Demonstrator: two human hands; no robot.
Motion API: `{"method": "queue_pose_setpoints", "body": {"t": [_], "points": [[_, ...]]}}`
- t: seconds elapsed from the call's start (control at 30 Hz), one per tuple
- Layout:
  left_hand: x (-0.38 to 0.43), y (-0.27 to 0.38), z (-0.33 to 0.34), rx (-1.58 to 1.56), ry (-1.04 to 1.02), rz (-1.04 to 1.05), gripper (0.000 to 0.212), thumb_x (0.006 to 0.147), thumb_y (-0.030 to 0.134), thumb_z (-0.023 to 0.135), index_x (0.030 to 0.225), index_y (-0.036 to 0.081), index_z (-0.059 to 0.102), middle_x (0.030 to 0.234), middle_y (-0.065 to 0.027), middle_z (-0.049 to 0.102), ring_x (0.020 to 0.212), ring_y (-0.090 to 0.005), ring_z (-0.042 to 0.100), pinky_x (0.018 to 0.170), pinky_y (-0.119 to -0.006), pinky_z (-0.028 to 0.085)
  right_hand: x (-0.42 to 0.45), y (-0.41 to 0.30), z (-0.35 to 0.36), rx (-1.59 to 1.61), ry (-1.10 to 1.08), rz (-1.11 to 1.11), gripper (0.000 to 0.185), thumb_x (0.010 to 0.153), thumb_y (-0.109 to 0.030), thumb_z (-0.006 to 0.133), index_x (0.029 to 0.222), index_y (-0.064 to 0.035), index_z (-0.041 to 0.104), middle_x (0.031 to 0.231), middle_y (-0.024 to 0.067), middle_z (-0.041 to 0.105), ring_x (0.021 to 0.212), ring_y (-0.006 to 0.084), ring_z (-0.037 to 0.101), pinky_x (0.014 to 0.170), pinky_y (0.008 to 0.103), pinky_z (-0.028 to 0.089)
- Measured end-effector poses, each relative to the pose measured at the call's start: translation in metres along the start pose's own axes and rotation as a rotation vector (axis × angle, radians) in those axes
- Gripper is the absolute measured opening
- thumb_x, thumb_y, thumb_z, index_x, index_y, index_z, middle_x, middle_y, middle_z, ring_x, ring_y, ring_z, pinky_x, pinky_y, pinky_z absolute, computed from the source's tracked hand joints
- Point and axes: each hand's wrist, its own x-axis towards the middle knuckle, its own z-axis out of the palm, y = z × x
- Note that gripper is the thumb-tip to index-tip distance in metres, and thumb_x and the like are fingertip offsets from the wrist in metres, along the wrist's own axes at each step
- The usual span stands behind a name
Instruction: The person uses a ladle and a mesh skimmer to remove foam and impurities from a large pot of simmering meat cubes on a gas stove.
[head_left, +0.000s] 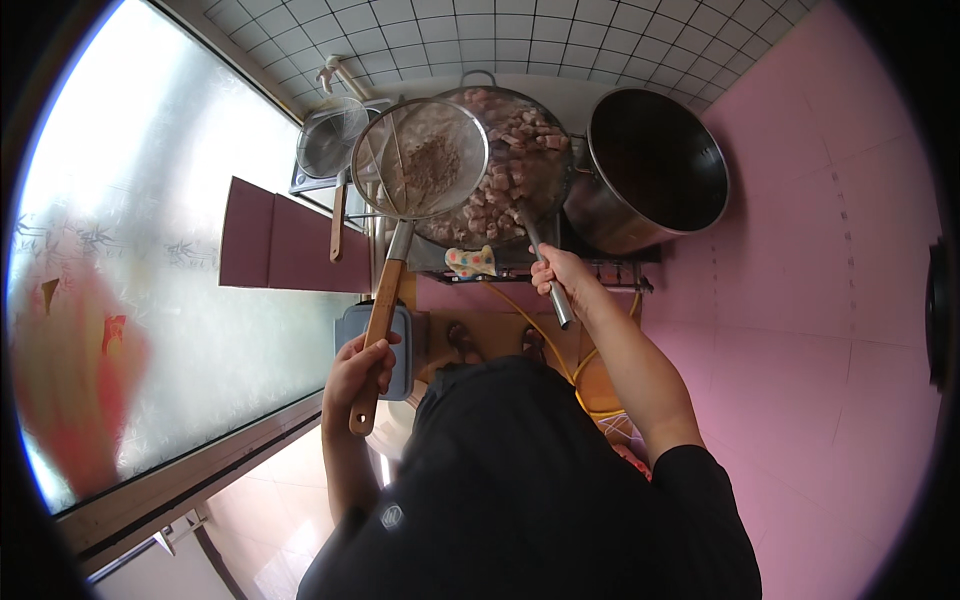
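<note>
My left hand (364, 367) is closed around the wooden handle of a large wire-mesh skimmer (420, 157). Its round mesh is held over the left part of a wide wok (564, 124), with brownish scum or crumbs seen at the mesh. Many chunks of meat (504, 184) lie in cloudy liquid in the wok. My right hand (553, 276) grips the metal handle of a utensil (559, 304), whose far end goes in among the meat at the wok's near side and is hidden there.
A tall steel stockpot (622, 217) stands right of the wok. At the left, a smaller wooden-handled strainer (337, 217) rests over a pot. A dotted cloth (471, 261) lies at the stove's front edge. Yellow hose (551, 352) runs below; a frosted window is at the left.
</note>
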Motion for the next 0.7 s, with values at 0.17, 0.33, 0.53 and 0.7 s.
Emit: {"method": "queue_pose_setpoints", "body": {"t": [0.17,0.33,0.53,0.7], "points": [[0.005,0.003,-0.002,-0.002,-0.011,-0.013,0.030,0.105,0.022,0.064,0.122,-0.003,0.062,0.077,-0.0017,0.061,0.052,-0.0081,0.056,0.046,-0.022,0.046,-0.027,0.007,0.019,-0.247,0.088,-0.055,0.031,0.112,-0.033,0.049,0.136,-0.0132,0.045,0.074,-0.0005,0.049,0.051,0.0065,0.041,0.044,0.0274,0.039],[0.006,0.008,-0.002,0.003,-0.028,0.013,0.030,0.105,0.022,0.064,0.122,-0.003,0.062,0.078,-0.0014,0.062,0.053,-0.0078,0.056,0.047,-0.022,0.045,-0.009,0.004,-0.005,-0.927,0.252,-0.342,0.056,0.109,-0.028,0.053,0.160,-0.0100,0.039,0.067,0.0078,0.059,0.050,0.0217,0.057,0.047,0.0400,0.049],[0.007,0.008,-0.010,0.028,-0.026,0.022,0.030,0.105,0.022,0.064,0.123,-0.002,0.063,0.078,-0.0012,0.063,0.054,-0.0077,0.057,0.048,-0.023,0.046,-0.011,-0.001,-0.018,-1.628,0.499,-0.803,0.054,0.101,-0.023,0.059,0.151,-0.0027,0.052,0.085,0.0319,0.071,0.080,0.0505,0.070,0.076,0.0597,0.056],[0.008,0.010,-0.010,0.033,-0.015,0.053,0.032,0.105,0.025,0.064,0.122,-0.003,0.063,0.077,-0.0007,0.061,0.053,-0.0077,0.056,0.048,-0.023,0.045,-0.043,-0.006,-0.023,-1.687,0.532,-0.815,0.058,0.101,-0.025,0.061,0.155,-0.0070,0.050,0.077,0.0286,0.070,0.076,0.0483,0.071,0.072,0.0590,0.056]]}}
